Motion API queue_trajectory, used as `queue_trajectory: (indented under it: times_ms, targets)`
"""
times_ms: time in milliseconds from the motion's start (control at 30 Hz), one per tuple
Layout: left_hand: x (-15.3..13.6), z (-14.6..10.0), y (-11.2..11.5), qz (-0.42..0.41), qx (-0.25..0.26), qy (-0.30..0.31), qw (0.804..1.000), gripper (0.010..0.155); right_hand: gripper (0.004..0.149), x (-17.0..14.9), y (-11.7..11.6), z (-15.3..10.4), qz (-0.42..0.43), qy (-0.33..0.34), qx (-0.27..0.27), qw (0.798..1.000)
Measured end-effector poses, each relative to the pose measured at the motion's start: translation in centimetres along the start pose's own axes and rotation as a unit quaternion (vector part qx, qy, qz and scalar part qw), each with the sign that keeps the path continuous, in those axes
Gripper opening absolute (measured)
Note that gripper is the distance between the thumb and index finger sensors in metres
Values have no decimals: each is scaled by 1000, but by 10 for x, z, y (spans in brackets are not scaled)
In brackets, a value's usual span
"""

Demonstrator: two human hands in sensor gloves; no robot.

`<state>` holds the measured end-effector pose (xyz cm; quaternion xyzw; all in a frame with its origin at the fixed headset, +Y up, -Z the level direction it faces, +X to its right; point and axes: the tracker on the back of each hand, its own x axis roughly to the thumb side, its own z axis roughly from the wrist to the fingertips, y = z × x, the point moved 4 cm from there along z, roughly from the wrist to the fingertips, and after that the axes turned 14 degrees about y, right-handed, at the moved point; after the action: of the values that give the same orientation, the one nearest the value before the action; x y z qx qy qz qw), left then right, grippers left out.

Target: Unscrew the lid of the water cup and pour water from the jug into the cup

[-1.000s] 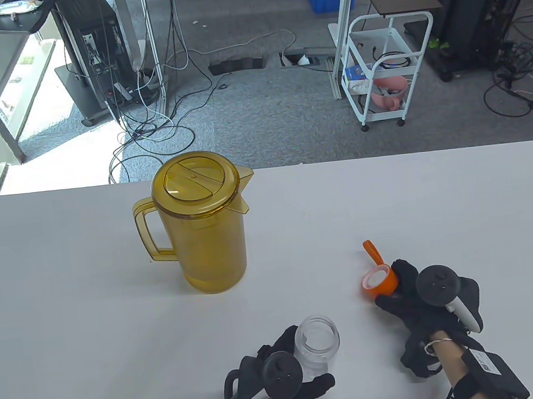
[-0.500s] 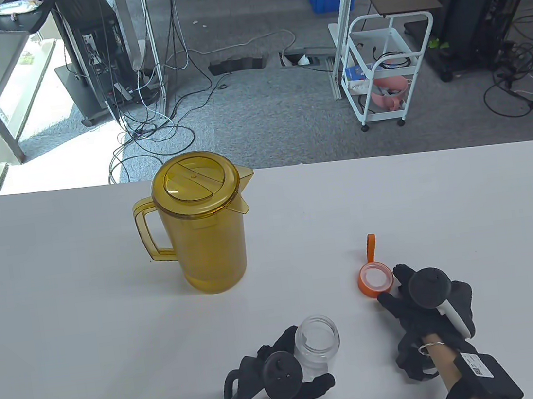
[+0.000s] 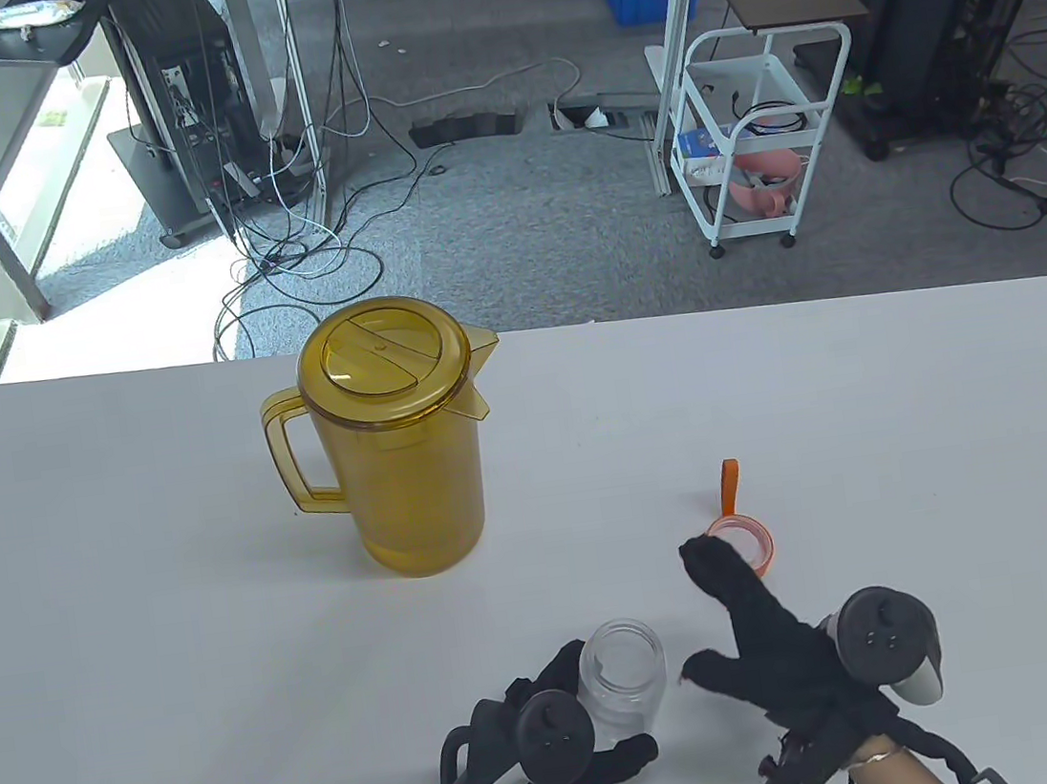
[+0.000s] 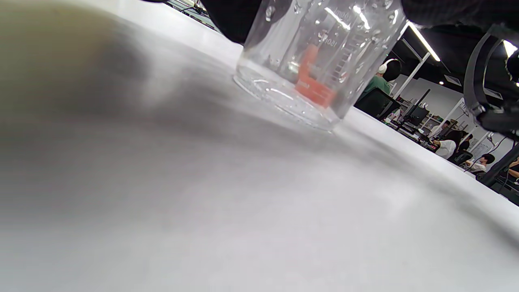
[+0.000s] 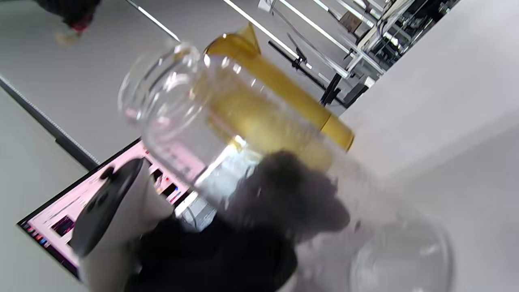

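Occlusion: right hand [image 3: 780, 657] covers the near-left rim of the orange lid [image 3: 745, 538] in the table view, and the left hand [image 3: 541, 746] is cut off by the bottom edge. Right wrist view blurred; cup [image 5: 202, 134] and amber jug [image 5: 279, 101] show smeared there. Change from 0.5 s ago: right hand has let go of the lid and drawn back toward the cup [image 3: 627, 677], fingers now spread and straight, holding nothing; index fingertip overlaps the lid's rim, contact cannot be judged. Lid lies mouth-up on the table [image 3: 128, 608], strap pointing away, beyond the right fingers. Left hand still clamps the uncapped cup upright, fingers curled round it. Jug [image 3: 401, 447] unmoved, well apart from both hands, lid closed
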<state>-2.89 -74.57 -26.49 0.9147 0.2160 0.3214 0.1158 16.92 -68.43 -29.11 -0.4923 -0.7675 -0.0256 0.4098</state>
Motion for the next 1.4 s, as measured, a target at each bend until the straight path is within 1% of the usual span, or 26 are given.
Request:
queue_trajectory:
  times_ms: [100,167,233,267,333,367,433,533,633,700,733,767,800,833,867,933,967,1000,1033,1067,1100,1133,1200,1267,1333,1400]
  targets:
    - [0,0,0,-1,-1,-1,1000,110,111,2,-29,-7,-19,0,3,1000]
    - [0,0,0,-1,-1,-1,1000,110,114,-1,-39,-8,-41,-5,6,999]
    - [0,0,0,-1,-1,-1,1000,110,115,-6,-47,-9,-42,-14,15,999]
    - [0,0,0,-1,-1,-2,1000,110,115,-9,-55,-9,-30,-16,14,999]
    - [0,0,1,-1,0,-2,1000,110,113,-12,-62,-9,-35,-18,4,999]
    - [-1,0,1,-1,0,-2,1000,109,112,-11,-62,-8,-47,-26,1,999]
    - [-1,0,0,-2,1,-3,1000,109,107,-10,-61,-7,-56,-29,-23,998]
    - [0,0,1,-1,0,-1,1000,110,101,-12,-59,-8,-56,-39,-33,997]
    - [0,0,-1,0,8,4,1000,109,101,-12,-58,-7,-52,-39,-34,997]
    - [2,-4,-7,8,37,9,999,108,101,-12,-57,-7,-54,-37,-35,997]
    - [4,-9,-12,23,65,4,998,107,101,-12,-57,-6,-55,-36,-35,997]
    - [5,-15,-20,46,96,15,994,107,101,-12,-57,-6,-56,-35,-35,997]
    - [7,-18,-26,73,92,28,993,107,101,-12,-57,-6,-56,-35,-34,997]
    - [6,-25,-35,121,79,16,989,108,101,-12,-57,-6,-56,-35,-34,997]
    - [5,-29,-42,146,74,9,987,109,101,-12,-57,-6,-56,-35,-34,997]
    - [-1,-45,-70,174,97,-4,980,107,101,-12,-57,-6,-54,-35,-34,997]
    - [-6,-56,-92,179,135,-17,974,106,101,-12,-57,-6,-53,-35,-34,997]
    - [-11,-63,-108,176,167,-25,970,105,101,-12,-57,-6,-52,-35,-33,997]
    - [-19,-73,-130,164,209,-45,963,105,101,-12,-57,-5,-52,-35,-33,998]
    - [-26,-78,-144,154,232,-62,958,105,101,-11,-57,-5,-53,-35,-32,997]
    - [-37,-85,-166,147,266,-90,948,106,101,-11,-57,-5,-55,-35,-32,997]
    - [-45,-88,-179,151,287,-108,940,107,101,-11,-57,-5,-56,-35,-31,997]
    - [-71,-94,-212,159,333,-150,917,108,101,-11,-57,-5,-56,-35,-31,997]
    - [-90,-91,-226,137,351,-167,911,108,101,-11,-58,-5,-55,-35,-30,997]
    - [-116,-82,-236,114,344,-198,911,107,101,-11,-58,-5,-55,-34,-30,997]
    - [-139,-74,-241,132,329,-228,907,104,101,-11,-58,-5,-56,-34,-29,997]
